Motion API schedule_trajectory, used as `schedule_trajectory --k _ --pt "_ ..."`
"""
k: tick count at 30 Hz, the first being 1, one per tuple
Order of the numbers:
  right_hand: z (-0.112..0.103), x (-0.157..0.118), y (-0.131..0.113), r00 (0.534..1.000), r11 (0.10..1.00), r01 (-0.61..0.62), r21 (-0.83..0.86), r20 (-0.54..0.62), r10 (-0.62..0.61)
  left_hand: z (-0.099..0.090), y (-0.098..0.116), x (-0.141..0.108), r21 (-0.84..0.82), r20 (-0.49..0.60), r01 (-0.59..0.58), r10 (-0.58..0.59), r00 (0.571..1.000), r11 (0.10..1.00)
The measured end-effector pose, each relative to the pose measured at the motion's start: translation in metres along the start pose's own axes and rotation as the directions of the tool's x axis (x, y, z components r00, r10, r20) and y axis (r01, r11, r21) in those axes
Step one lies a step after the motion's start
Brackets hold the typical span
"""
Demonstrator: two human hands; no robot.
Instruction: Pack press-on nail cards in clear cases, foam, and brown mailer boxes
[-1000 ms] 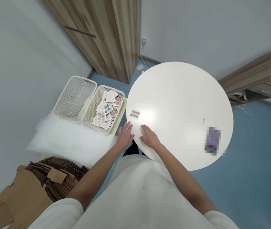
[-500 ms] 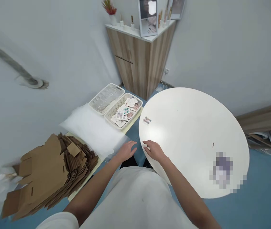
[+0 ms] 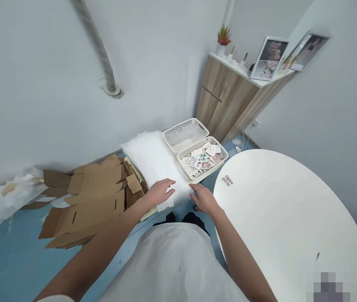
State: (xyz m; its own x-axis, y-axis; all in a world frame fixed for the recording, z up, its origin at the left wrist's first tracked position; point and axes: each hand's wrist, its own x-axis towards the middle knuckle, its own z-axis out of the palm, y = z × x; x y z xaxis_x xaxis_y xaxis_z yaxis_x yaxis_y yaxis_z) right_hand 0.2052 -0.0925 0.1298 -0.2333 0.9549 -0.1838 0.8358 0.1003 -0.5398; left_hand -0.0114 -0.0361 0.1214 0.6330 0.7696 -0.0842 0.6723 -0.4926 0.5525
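My left hand [image 3: 159, 193] is held over the front of a stack of white foam sheets [image 3: 156, 157], fingers apart and holding nothing. To its right, my right hand [image 3: 204, 198] hovers between the low stand and the round table, also open with nothing in it. Beyond the hands stands a white plastic basket [image 3: 194, 177] heaped with small printed cards and packets [image 3: 201, 157]. Behind it lies a second white basket [image 3: 173, 147] with clear plastic pieces inside. A small set of press-on nails [image 3: 227, 180] rests at the left edge of the round white table [image 3: 279, 201].
Folded brown cardboard boxes [image 3: 93, 205] are stacked at left, beside white plastic bags [image 3: 11, 193]. A wooden corner cabinet [image 3: 228, 100] bears framed pictures [image 3: 269, 58] and a potted plant [image 3: 224, 37]. A cable [image 3: 244, 142] lies on the floor near the wall.
My view has turned left, so the baskets, foam sheets and table appear farther right. My hands have moved from the table's edge toward the foam sheets, and both stay open.
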Motion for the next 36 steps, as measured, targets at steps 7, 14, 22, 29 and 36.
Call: schedule_trajectory --k 7,14,22,29,36 --pt "-0.017 0.027 0.000 0.996 0.999 -0.034 0.000 0.087 0.034 -0.026 -0.031 0.021 0.031 0.022 -0.024 0.023 0.999 0.999" --pt "-0.012 0.116 0.000 0.982 0.802 -0.188 0.566 0.089 0.168 -0.058 -0.063 0.071 0.050 -0.022 0.094 -0.093 0.995 0.994" --pt "-0.006 0.218 0.009 0.866 0.185 -0.486 0.854 0.444 0.229 -0.073 -0.114 0.169 0.088 0.037 0.334 -0.338 0.940 0.939" --pt "0.007 0.284 0.014 0.765 -0.006 -0.617 0.787 0.602 0.228 -0.063 -0.142 0.219 0.183 0.135 0.439 -0.464 0.875 0.880" --pt "0.017 0.306 0.012 0.720 -0.016 -0.667 0.745 0.651 0.240 -0.056 -0.148 0.239 0.250 0.175 0.482 -0.529 0.830 0.840"
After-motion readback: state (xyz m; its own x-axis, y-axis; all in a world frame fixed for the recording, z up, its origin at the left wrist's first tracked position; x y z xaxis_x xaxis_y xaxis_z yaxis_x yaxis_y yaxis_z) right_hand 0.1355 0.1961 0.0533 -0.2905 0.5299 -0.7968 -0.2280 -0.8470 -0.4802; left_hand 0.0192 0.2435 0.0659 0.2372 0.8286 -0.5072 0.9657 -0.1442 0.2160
